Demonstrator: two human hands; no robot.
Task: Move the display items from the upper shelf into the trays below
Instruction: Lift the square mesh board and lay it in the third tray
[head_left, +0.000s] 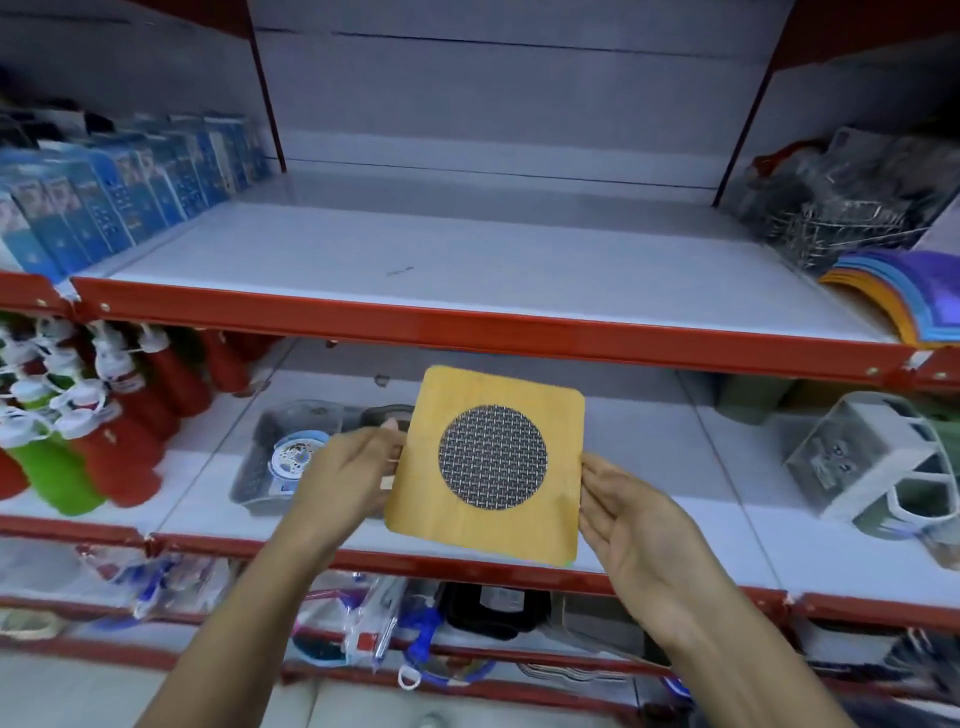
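Observation:
I hold a square yellow board (558, 431) with a round metal mesh disc in its middle, tilted up in front of the lower shelf. My left hand (348, 467) grips its left edge with the thumb on top. My right hand (628, 514) presses flat against its right edge, fingers straight. Behind my left hand a clear tray (280, 431) with small items in it sits on the lower shelf. The middle bay of the upper shelf (467, 260) is bare white with a red front rail.
Blue boxed packs (119, 192) line the upper shelf at left; a wire basket (852, 218) and coloured mats (904, 296) lie at right. Red and green bottles (88, 415) stand on the lower shelf at left, a white slotted organiser (878, 457) at right. Packaged goods fill lower shelves.

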